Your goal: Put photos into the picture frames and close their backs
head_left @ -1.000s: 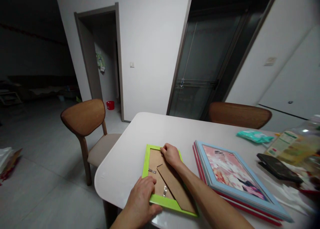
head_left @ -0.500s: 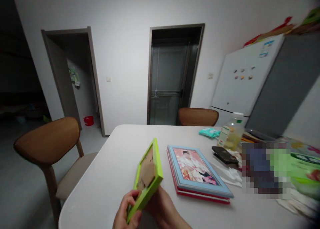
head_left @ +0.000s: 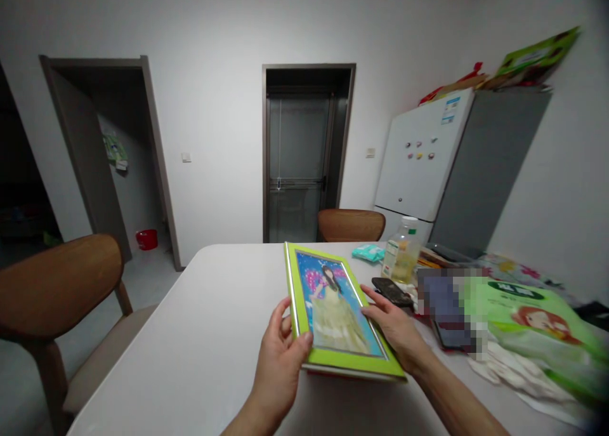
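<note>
A lime-green picture frame (head_left: 353, 365) lies face up, tilted toward me, its picture of a figure in a pale yellow dress on blue showing. My left hand (head_left: 281, 350) is closed on its left side, thumb over the front edge and fingers at the outer rim. With fingertips on the right edge, my right hand (head_left: 394, 325) grips the frame from the other side. Under the near edge a thin strip of red shows; the stack of blue and red frames seen earlier is otherwise covered. Whether the green frame rests fully on it, I cannot tell.
On the white table (head_left: 204, 334) a black phone (head_left: 391, 291), a bottle of yellowish liquid (head_left: 401, 252) and a teal packet (head_left: 368, 252) lie beyond my right hand. A green package (head_left: 533, 315) and white gloves (head_left: 514, 366) are at the right. Wooden chairs (head_left: 61, 284) flank the table.
The green frame has turned from its brown back to its picture side and moved right, over the stacked frames. My hands now hold opposite sides. The view has shifted right.
</note>
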Demonstrator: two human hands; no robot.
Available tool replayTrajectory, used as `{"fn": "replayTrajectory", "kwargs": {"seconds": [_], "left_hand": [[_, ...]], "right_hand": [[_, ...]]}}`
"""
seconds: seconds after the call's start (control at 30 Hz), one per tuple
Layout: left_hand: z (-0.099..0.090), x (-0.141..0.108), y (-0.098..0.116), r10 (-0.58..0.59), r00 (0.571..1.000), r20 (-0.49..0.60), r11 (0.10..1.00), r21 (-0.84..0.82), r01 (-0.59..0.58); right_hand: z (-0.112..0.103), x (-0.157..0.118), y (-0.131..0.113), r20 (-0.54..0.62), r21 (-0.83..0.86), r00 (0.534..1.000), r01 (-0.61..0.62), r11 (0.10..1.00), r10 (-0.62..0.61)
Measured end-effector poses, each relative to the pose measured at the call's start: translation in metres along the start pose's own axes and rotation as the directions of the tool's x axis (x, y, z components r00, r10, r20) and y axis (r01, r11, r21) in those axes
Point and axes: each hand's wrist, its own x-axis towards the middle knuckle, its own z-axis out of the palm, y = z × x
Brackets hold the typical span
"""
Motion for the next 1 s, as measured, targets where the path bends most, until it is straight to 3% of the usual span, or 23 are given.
{"fn": "replayTrajectory", "kwargs": {"seconds": [0.1, 0.2, 0.33, 0.47, 0.53, 0.6, 0.8, 0.9, 1.0], "left_hand": [[-0.003, 0.022, -0.038, -0.054, 0.997, -0.06, 0.971, 0.23, 0.067], [-0.008, 0.037, -0.069, -0.05, 0.993, -0.106, 0.931, 0.355, 0.085], [-0.016, 0.036, -0.082, -0.068, 0.99, -0.122, 0.9, 0.421, 0.113], [-0.023, 0.022, -0.084, -0.068, 0.998, -0.003, 0.909, 0.412, 0.063], [-0.032, 0.019, -0.083, -0.034, 0.999, 0.026, 0.901, 0.432, 0.02], [-0.049, 0.021, -0.08, -0.022, 0.999, -0.024, 0.876, 0.481, 0.03], [-0.115, 0.037, -0.058, 0.008, 0.981, -0.194, 0.844, 0.527, 0.098], [-0.142, 0.041, -0.047, 0.045, 0.964, -0.262, 0.847, 0.521, 0.102], [-0.159, 0.043, -0.041, 0.073, 0.945, -0.32, 0.855, 0.508, 0.106]], "right_hand": [[-0.026, 0.025, 0.008, -0.03, -0.213, 0.999, -0.02, 0.977, 0.014], [-0.038, 0.039, 0.022, -0.035, -0.348, 0.999, -0.006, 0.937, -0.006], [-0.05, 0.034, 0.038, -0.011, -0.366, 1.0, 0.009, 0.931, -0.015], [-0.05, 0.019, 0.051, 0.015, -0.358, 1.0, -0.003, 0.934, 0.009], [-0.039, 0.018, 0.056, 0.029, -0.391, 0.999, 0.03, 0.92, -0.021], [-0.018, 0.022, 0.059, 0.082, -0.442, 0.995, 0.08, 0.893, -0.048], [0.069, 0.048, 0.062, 0.157, -0.655, 0.973, 0.229, 0.721, -0.166], [0.108, 0.059, 0.063, 0.177, -0.658, 0.968, 0.253, 0.709, -0.181], [0.133, 0.067, 0.064, 0.183, -0.661, 0.964, 0.266, 0.702, -0.193]]}}
